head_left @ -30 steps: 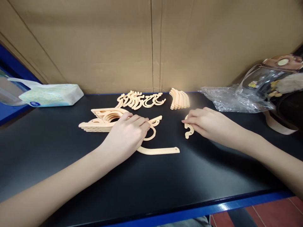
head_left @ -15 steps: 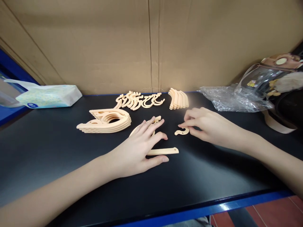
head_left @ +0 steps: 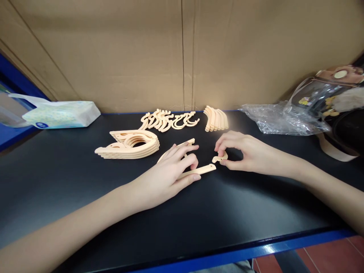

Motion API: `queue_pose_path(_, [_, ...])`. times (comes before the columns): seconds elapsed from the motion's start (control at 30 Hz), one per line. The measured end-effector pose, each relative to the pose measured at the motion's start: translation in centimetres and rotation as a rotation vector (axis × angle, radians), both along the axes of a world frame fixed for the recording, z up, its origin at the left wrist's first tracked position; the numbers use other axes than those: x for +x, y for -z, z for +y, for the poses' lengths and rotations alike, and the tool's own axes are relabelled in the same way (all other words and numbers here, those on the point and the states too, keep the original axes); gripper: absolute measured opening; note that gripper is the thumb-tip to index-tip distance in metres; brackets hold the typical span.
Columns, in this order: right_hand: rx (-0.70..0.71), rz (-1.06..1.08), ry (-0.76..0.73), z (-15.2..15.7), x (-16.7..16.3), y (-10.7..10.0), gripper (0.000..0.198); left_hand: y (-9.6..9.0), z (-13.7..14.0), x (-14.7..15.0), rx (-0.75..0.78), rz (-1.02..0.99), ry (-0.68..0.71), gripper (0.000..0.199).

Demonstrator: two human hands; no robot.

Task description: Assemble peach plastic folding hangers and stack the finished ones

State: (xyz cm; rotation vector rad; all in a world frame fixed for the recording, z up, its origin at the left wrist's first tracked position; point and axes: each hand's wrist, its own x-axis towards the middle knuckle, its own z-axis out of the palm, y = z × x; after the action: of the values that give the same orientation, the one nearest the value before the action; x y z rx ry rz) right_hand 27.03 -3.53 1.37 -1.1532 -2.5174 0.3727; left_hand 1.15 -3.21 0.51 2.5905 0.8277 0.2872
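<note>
My left hand (head_left: 173,168) lies over a beige folding-hanger body, palm down. Its thumb and curled index finger close on one hanger arm (head_left: 206,169), whose end with a small hole points right. Beyond the fingers, the hanger's other arm (head_left: 190,141) shows its tip; the joint between is hidden under my palm. Just right of the holed end, my right hand (head_left: 234,149) pinches a small beige hanger hook (head_left: 223,157) between thumb and fingers, low over the table. The hook and the arm's end look close, with a narrow gap.
A stack of folded hanger bodies (head_left: 133,149) sits to the left. Behind are loose hooks (head_left: 162,120) and a row of curved strips (head_left: 216,119). A tissue pack (head_left: 65,114) is at far left; a crumpled plastic bag (head_left: 281,121) and a clear bottle (head_left: 315,94) stand at right.
My left thumb and index finger have closed on the hanger arm, and the arm has swung upward, away from me. My right hand has shifted its fingers into a pinch on the hook.
</note>
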Motion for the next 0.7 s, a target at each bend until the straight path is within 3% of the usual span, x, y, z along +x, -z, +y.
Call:
queue_pose_path(0.23, [-0.195, 0.157, 0.078, -0.8, -1.2, -0.5, 0.012, -0.1, 0.0, -0.1, -0.026, -0.088, 0.011, 0.016])
queue_pose_path(0.47, [-0.18, 0.092, -0.044, -1.0, -0.8, -0.5, 0.028, 0.1, 0.1, -0.1, -0.02, -0.15, -0.007, 0.014])
queue_pose_path(0.7, [-0.296, 0.082, -0.045, -1.2, -1.2, -0.3, 0.031, 0.2, 0.2, -0.1, -0.027, -0.163, 0.001, 0.013])
